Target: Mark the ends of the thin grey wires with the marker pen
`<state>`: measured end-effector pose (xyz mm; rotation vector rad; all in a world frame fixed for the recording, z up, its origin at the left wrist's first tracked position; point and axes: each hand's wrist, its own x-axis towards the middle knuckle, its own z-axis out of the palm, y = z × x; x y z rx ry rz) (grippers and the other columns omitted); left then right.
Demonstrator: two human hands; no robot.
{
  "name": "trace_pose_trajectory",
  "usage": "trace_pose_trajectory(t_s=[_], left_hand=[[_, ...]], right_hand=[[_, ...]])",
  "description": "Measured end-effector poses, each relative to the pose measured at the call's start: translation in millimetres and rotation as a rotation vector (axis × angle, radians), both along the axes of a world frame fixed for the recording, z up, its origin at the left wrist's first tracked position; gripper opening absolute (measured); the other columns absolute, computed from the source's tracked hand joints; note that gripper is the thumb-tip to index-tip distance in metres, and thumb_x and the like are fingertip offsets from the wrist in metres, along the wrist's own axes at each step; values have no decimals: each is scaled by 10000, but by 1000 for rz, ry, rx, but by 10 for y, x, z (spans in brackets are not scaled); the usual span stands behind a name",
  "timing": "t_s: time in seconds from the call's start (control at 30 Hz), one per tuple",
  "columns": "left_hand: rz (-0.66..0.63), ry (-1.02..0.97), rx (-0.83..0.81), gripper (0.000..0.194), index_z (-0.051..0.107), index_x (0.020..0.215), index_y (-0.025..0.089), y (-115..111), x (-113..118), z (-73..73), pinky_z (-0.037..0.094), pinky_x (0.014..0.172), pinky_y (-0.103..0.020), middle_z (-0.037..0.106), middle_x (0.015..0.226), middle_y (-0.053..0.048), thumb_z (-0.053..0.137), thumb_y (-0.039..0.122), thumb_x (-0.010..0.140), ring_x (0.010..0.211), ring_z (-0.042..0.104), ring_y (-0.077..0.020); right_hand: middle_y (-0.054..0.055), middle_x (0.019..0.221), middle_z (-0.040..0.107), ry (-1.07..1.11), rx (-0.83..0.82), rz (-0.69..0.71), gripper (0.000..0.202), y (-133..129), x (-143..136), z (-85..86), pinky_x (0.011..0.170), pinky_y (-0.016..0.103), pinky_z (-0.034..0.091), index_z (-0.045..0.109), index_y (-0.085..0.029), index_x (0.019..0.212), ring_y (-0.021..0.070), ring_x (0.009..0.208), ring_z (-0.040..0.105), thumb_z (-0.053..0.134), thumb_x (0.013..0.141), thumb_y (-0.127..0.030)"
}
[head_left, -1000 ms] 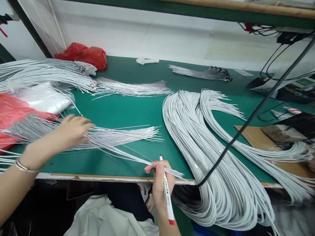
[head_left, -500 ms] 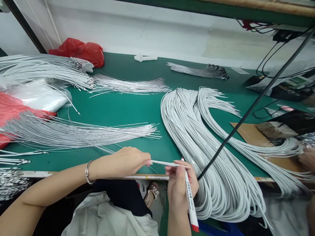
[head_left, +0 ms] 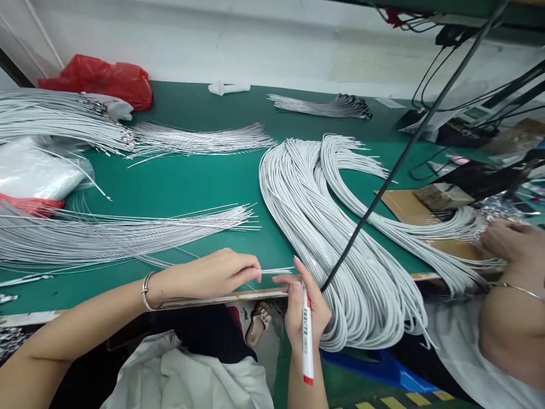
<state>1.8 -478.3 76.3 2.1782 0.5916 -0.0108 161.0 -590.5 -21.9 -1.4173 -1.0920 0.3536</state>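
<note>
Over the table's front edge, my left hand (head_left: 230, 274) pinches a few thin grey wires (head_left: 275, 271) between thumb and fingertips, their ends pointing right. A white marker pen (head_left: 307, 346) with a red end rests in my right hand (head_left: 313, 315), steeply tilted. That hand's index finger is raised beside the wire ends; whether a finger touches them I cannot tell. Behind my left hand lies a spread bundle of thin grey wires (head_left: 191, 232). To the right of my right hand, a thick bundle of pale grey cables (head_left: 315, 216) hangs over the edge.
A black cord (head_left: 383, 184) crosses in front of the cables. At right a co-worker's hand (head_left: 506, 238) is at other cable ends above cardboard (head_left: 404, 205). More wire bundles (head_left: 204, 137), a red bag (head_left: 106, 79) and a clear plastic bag (head_left: 42, 167) lie at the back and left.
My right hand's fingers have loosened from the wires, its index finger lifting, and the marker now stands steeper. The view has swung right, showing more of the co-worker's arm.
</note>
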Motion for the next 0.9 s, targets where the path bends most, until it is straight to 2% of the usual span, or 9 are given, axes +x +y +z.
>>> trace_pose_trajectory(t_s=[0.13,0.3,0.37,0.43,0.53,0.63,0.77,0.83,0.9], left_hand=[[3,-2,6,307,618,917,179,16,46,40,294,529,-212,533,640,34,351,307,998,546,433,-101],[22,-34,-15,344,655,969,172,-13,113,17,314,545,-216,607,710,8,355,339,996,591,484,-104],[13,-59,-16,340,664,933,170,-22,127,13,316,551,-210,605,686,13,367,324,995,579,477,-97],[-17,-66,-8,320,662,889,169,-25,139,25,312,552,-204,591,652,25,386,295,992,553,456,-87],[-73,-31,45,254,650,936,187,-27,152,60,302,545,-204,564,610,45,409,249,986,526,434,-86],[-143,16,188,230,634,959,185,-43,148,67,305,534,-221,569,619,35,410,234,986,547,476,-109],[-221,-45,408,296,625,923,157,-90,129,-4,364,624,-254,656,815,-36,353,234,1009,744,599,-160],[-214,-71,416,294,631,931,156,-108,137,-48,378,657,-260,673,875,-48,362,247,1009,795,616,-168],[-174,-74,341,252,643,943,160,-110,161,-71,384,662,-249,685,865,-33,416,255,995,780,619,-157]], right_hand=[[31,793,725,-208,48,53,464,-8,-51,-47,867,406,509,479,-217,1372,188,725,680,490,911,-169],[39,806,731,-149,28,78,444,4,-84,-25,802,376,529,484,-205,1353,188,706,683,502,910,-198],[19,745,722,-37,14,72,312,15,-36,0,698,330,534,578,-200,1203,176,637,671,534,899,-255],[-18,604,660,69,-20,119,122,33,29,31,552,265,489,632,-199,897,141,508,602,573,876,-303],[-51,465,528,160,-91,245,291,63,115,78,454,218,390,517,-197,616,94,407,457,568,874,-322],[-50,453,506,172,-125,338,331,79,171,115,470,216,378,485,-195,590,92,421,447,543,887,-330],[-53,466,492,76,-142,422,319,81,211,151,467,223,364,492,-194,595,89,419,433,524,893,-303],[-54,474,476,27,-136,421,318,82,222,167,466,225,359,490,-194,586,88,426,429,519,891,-282],[-54,483,467,-14,-125,403,314,84,230,174,464,224,353,497,-192,584,87,435,427,525,886,-270]])
